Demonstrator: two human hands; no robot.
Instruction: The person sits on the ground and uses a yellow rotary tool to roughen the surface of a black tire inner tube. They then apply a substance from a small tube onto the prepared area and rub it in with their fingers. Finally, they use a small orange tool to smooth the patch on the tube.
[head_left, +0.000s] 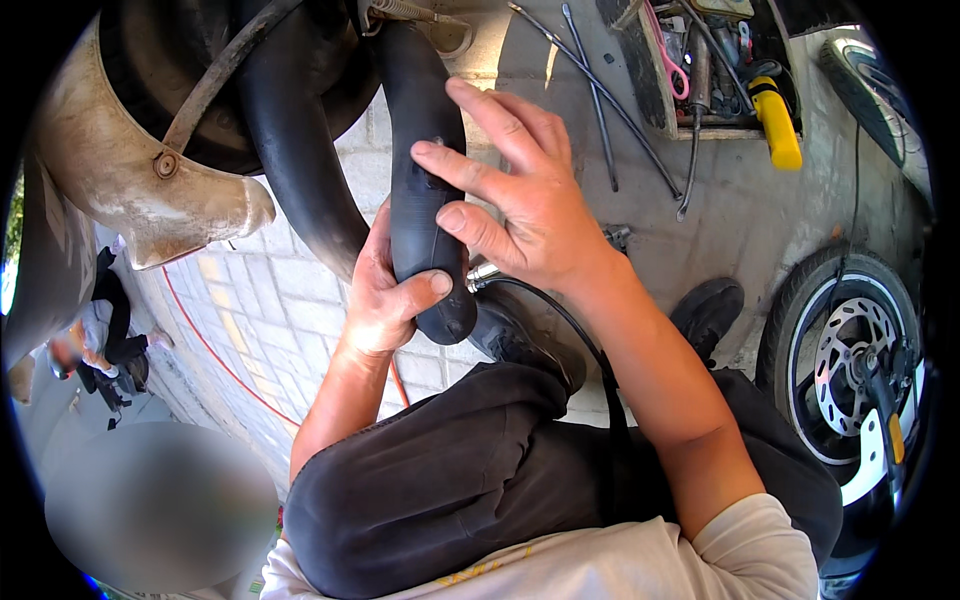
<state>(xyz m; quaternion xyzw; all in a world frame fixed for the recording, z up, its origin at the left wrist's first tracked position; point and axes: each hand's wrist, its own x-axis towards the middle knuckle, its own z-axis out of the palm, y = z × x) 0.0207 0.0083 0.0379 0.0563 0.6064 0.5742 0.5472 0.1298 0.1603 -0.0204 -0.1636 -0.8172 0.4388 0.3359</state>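
An inflated black rubber inner tube (420, 220) hangs in front of me, its other stretch (300, 170) curving down from the wheel area. My left hand (380, 305) grips the tube's lower bend from the left, with the thumb pressed across its front. Over the tube's right side, my right hand (535, 200) has its fingers spread, the index fingertip at a small dark spot on the rubber. Whether those fingertips press on it, I cannot tell. Beside the tube, below my right hand, shows a metal fitting (484, 272) on a black hose (550, 303).
At upper left is a scooter's worn pale body panel (150, 190) beside its tyre. Long metal rods (600, 100) lie on the paving, near a wooden toolbox (650, 90) with a yellow-handled tool (775, 125). A wheel with a brake disc (855, 365) lies right; an orange hose (215, 350) runs left.
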